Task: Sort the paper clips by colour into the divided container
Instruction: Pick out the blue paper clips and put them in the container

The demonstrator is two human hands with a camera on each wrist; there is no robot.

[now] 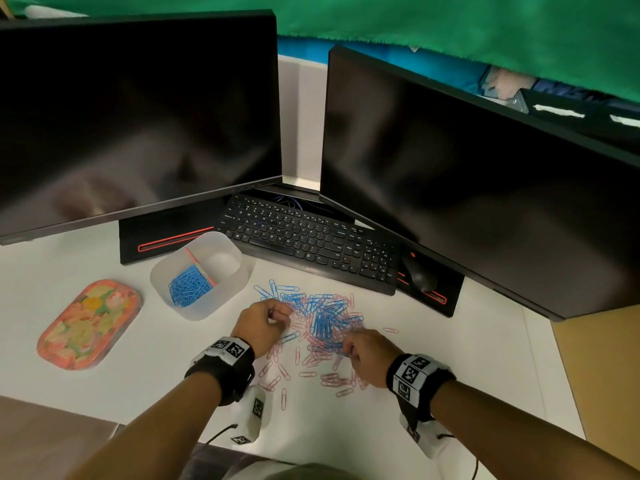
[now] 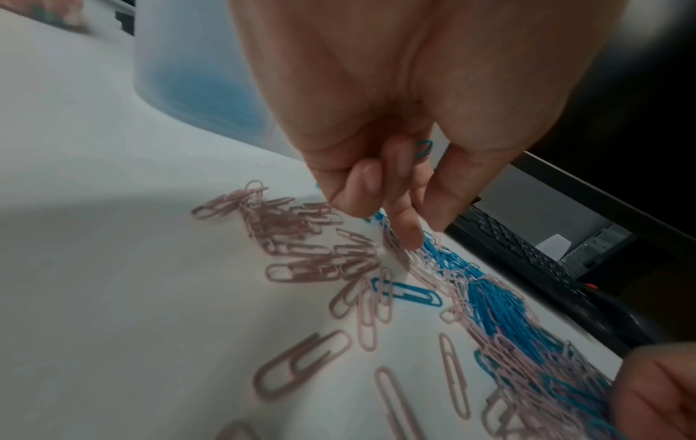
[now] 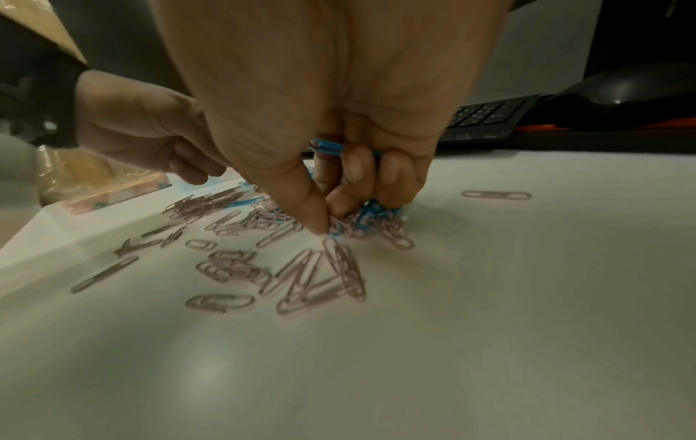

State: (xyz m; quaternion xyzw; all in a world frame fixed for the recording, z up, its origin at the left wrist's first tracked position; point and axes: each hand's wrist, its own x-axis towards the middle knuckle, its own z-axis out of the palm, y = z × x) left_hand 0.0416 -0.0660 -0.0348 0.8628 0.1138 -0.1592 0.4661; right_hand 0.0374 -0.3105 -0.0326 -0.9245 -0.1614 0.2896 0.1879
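Observation:
A mixed pile of blue and pink paper clips [image 1: 322, 320] lies on the white desk. The translucent divided container [image 1: 228, 292] stands to its left, with blue clips [image 1: 188, 287] in the near compartment. My left hand [image 1: 280, 318] reaches into the pile's left edge, its fingers curled round a blue clip [image 2: 423, 148] against the palm. My right hand [image 1: 348, 348] is at the pile's near right side. It holds blue clips [image 3: 327, 147] in curled fingers, and its thumb and forefinger pinch into the pile [image 3: 361, 223]. Loose pink clips [image 1: 332, 379] lie nearest me.
A black keyboard [image 1: 311, 244] and mouse [image 1: 420, 275] sit just behind the pile, under two dark monitors [image 1: 138, 116]. A floral tin [image 1: 90, 323] lies at the left. The desk's front edge [image 1: 166, 427] runs under my forearms.

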